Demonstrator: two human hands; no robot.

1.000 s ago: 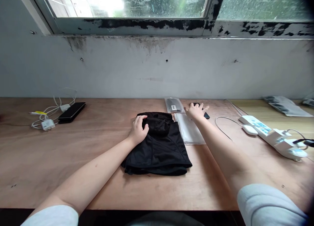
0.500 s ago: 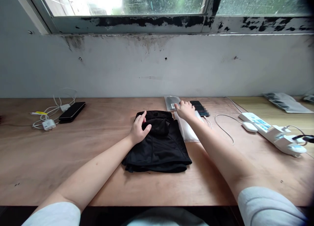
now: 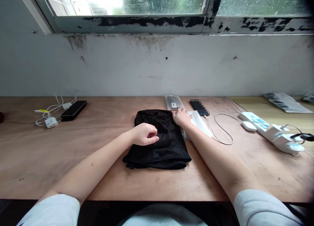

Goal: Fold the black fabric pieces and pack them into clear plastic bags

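Note:
A folded black garment [image 3: 169, 147], its exact kind not plain, lies flat on the wooden table in front of me. Over its left half is my left hand [image 3: 144, 134], fingers curled inward and thumb apart from them; I see no cloth in its grasp. My right hand [image 3: 182, 117] rests with fingers spread at the garment's upper right edge. Partly under that hand and wrist lies a white packet [image 3: 200, 122]. Just beyond the fingertips is a clear, greyish plastic bag [image 3: 173, 101] with a small white label.
A black phone [image 3: 199, 107] on a white cable lies behind the packet. To the right is a white power strip [image 3: 270, 129] with plugs, and farther back a grey packet [image 3: 287, 102]. On the left are a black case [image 3: 74, 110] and a charger [image 3: 51, 122] with tangled cable.
My left hand has shifted right and nearer, its fingers curling, and the raised cloth fold lies flatter. The right hand has drawn left from beside the phone to the garment's edge.

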